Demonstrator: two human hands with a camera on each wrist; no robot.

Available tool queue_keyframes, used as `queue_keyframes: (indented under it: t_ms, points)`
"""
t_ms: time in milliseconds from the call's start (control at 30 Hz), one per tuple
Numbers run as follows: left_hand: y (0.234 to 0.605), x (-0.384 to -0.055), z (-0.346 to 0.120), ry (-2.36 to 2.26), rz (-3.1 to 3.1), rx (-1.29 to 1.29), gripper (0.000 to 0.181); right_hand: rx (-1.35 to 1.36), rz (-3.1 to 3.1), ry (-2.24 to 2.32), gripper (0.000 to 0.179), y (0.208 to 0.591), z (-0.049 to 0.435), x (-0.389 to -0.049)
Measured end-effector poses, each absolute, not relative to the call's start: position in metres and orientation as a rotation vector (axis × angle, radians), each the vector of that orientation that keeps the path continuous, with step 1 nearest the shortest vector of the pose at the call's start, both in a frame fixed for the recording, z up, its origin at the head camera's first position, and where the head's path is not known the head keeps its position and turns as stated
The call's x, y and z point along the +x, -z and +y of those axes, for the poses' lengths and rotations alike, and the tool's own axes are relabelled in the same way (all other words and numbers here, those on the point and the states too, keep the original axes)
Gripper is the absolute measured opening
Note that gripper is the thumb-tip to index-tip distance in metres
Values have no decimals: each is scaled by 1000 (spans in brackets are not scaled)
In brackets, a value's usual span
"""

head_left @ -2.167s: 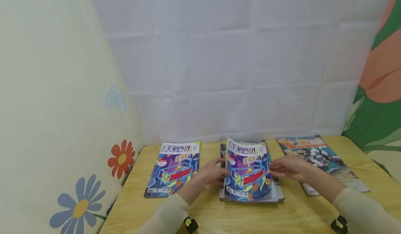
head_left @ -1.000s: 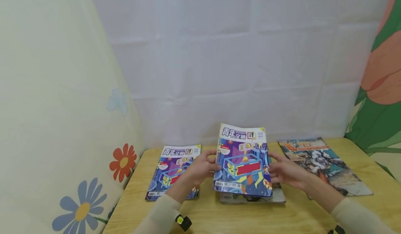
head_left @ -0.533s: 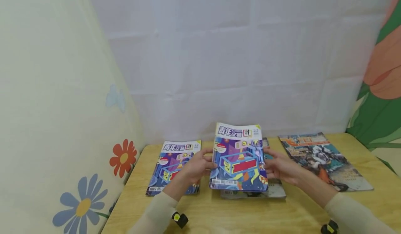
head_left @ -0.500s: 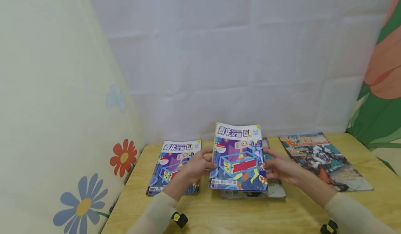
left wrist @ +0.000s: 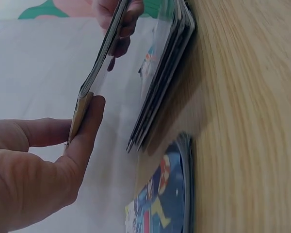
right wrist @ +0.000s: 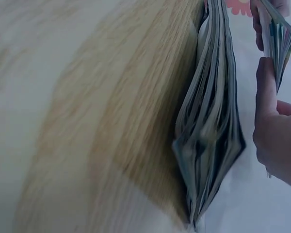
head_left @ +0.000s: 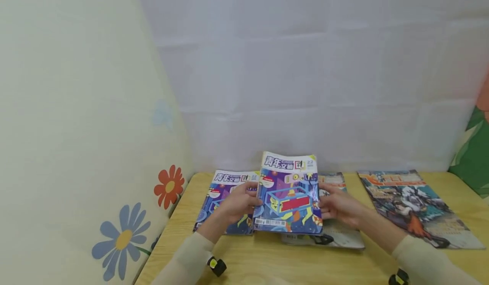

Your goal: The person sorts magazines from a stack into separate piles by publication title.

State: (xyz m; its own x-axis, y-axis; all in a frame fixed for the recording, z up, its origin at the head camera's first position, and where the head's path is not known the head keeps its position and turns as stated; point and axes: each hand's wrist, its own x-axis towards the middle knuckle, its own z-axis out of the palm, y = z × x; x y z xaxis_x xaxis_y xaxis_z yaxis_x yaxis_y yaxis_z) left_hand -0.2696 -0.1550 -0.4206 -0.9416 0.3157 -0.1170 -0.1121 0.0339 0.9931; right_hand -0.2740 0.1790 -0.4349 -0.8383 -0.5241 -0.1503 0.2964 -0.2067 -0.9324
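Observation:
A purple magazine (head_left: 288, 196) with a white title band is held up in the air between both hands. My left hand (head_left: 238, 202) pinches its left edge, thumb on one face and fingers on the other, as the left wrist view shows. On the opposite edge, my right hand (head_left: 340, 206) grips it the same way. Below and to the right lies a stack of magazines (head_left: 336, 236) with grey covers, partly hidden by the held one. A matching purple magazine (head_left: 225, 191) lies to the left, partly covered by my left hand and the raised magazine.
Farther right on the wooden table (head_left: 263, 259) lies a larger magazine (head_left: 416, 213) with a mechanical picture and orange title. A white cloth (head_left: 290, 77) hangs behind the table. A pale wall with painted flowers (head_left: 122, 240) borders the left side.
Both hands have lifted the purple magazine off the middle stack and carried it left, toward the matching magazine. The head view has also turned slightly, shifting the scene rightward.

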Motion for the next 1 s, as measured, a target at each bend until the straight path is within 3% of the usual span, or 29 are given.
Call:
queue_keyframes:
  t_ms: [1000]
  points:
    - [432,-277,-253,-1976,2306,-142,64,-86,1464,2044,85,435,52,-311]
